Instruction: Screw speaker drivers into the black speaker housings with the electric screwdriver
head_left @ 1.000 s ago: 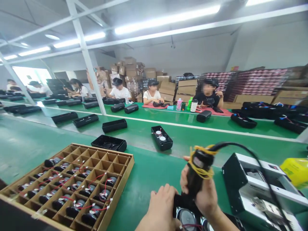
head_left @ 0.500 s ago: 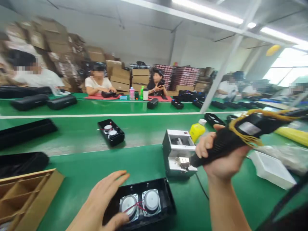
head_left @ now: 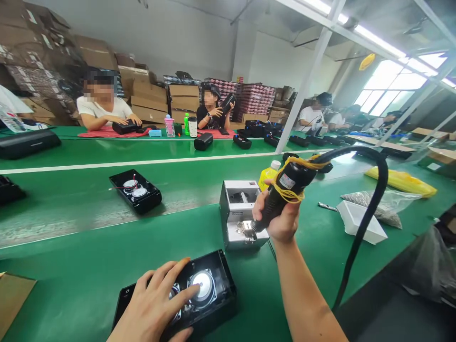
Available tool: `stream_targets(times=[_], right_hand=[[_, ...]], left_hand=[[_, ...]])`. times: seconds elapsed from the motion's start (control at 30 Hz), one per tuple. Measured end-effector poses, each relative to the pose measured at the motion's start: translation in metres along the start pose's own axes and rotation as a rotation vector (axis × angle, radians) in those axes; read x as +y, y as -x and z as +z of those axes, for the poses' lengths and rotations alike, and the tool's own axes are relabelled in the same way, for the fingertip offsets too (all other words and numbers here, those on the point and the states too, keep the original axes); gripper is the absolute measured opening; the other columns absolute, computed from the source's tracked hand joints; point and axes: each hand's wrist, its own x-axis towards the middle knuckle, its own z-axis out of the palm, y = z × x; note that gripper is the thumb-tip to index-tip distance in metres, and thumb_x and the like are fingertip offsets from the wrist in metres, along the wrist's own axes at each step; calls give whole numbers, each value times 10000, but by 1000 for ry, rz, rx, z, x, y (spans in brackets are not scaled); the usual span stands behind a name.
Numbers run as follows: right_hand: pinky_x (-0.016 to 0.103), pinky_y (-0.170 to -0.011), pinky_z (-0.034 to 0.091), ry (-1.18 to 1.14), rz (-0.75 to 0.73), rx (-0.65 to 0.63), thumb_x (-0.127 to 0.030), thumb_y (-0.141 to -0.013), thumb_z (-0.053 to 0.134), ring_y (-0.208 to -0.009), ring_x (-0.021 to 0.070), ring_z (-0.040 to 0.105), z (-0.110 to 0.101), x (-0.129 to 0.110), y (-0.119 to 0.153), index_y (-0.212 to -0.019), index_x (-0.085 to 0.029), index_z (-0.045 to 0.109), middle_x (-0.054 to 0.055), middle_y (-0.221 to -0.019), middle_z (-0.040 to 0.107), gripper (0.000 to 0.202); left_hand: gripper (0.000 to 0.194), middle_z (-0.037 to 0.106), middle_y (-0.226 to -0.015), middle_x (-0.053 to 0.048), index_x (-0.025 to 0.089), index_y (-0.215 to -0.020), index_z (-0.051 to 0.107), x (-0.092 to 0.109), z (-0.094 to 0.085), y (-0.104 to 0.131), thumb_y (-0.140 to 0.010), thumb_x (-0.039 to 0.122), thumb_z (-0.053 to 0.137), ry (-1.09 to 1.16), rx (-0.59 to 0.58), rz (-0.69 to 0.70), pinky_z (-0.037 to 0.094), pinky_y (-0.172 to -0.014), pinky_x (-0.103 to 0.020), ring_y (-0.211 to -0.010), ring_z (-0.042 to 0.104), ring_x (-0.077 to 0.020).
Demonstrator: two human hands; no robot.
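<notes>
My left hand (head_left: 153,301) lies across a black speaker housing (head_left: 226,289) on the green bench, fingers over its top and thumb at the near side. One round silver speaker driver (head_left: 204,289) shows in full inside it; my fingers partly cover a second one. My right hand (head_left: 285,223) is wrapped around a black electric screwdriver (head_left: 269,209) with yellow bands and a thick black cable. The screwdriver points down at the front of a grey screw feeder (head_left: 225,211). Its tip is at the feeder's metal outlet; whether a screw is on it I cannot tell.
Another open speaker housing (head_left: 151,199) sits farther back. A yellow bottle (head_left: 267,175) stands behind the feeder. To the right are a white tray (head_left: 359,223), a bag of screws (head_left: 388,216) and a yellow bag (head_left: 402,183). Co-workers sit across the bench.
My left hand has settled over the housing, which now sits more slanted. The screwdriver has tilted more upright, its tip still at the feeder. My view has turned to the right.
</notes>
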Motion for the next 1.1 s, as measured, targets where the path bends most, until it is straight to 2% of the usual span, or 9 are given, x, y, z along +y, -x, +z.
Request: stream_targets(times=[0.23, 0.37, 0.47, 0.63, 0.8, 0.9, 1.1], right_hand=[[252, -399, 437, -1, 49, -14, -892, -961, 646, -403, 114, 492, -5, 1, 3, -1268, -239, 702, -55, -671, 590, 723], [252, -401, 424, -7, 78, -29, -887, -966, 641, -407, 117, 501, -4, -6, 7, -1357, -231, 703, -50, -678, 598, 767], [246, -395, 427, -33, 94, -39, -858, -987, 642, -403, 123, 516, -1, -17, 12, -1359, -245, 714, -47, -672, 619, 722], [215, -332, 385, -115, 72, -20, -867, -959, 688, -352, 104, 436, 16, -45, 14, -1250, -285, 772, -78, -617, 567, 656], [200, -322, 414, -265, 173, -59, -738, -953, 806, -348, 99, 419, 41, -69, 20, -1194, -306, 803, -86, -589, 555, 494], [206, -331, 444, -328, 230, -126, -714, -997, 775, -356, 104, 465, 51, -68, 36, -1218, -313, 817, -67, -607, 595, 460], [249, -351, 498, -332, 329, -179, -851, -1009, 632, -375, 131, 489, 52, -43, 72, -1278, -351, 805, -49, -631, 593, 594]], left_hand=[[675, 533, -1757, -89, 415, -1540, 659, -4, -2, -5, -875, 337, 745, -46, 18, 104, 609, -1034, -553, -1414, 638, -389], [778, 463, -1815, -59, 444, -1587, 612, 3, 4, -4, -833, 322, 760, -27, -2, 5, 532, -1126, -613, -1472, 587, -416], [842, 423, -1842, -56, 469, -1609, 586, 6, 8, -3, -810, 368, 831, -10, -42, -7, 502, -1134, -629, -1473, 577, -433], [794, 444, -1825, -58, 460, -1576, 616, 8, 7, -3, -824, 332, 835, 8, -68, -32, 452, -1152, -615, -1454, 574, -415], [732, 485, -1783, -85, 431, -1528, 650, 18, -7, -10, -836, 259, 815, 66, -138, -74, 431, -1146, -649, -1468, 555, -418], [700, 473, -1787, -104, 420, -1536, 643, 23, -15, -15, -876, 263, 812, 111, -177, -108, 415, -1163, -670, -1497, 530, -419], [650, 513, -1754, -116, 413, -1497, 692, 25, -23, -23, -875, 346, 867, 164, -226, -132, 412, -1173, -692, -1462, 560, -431]])
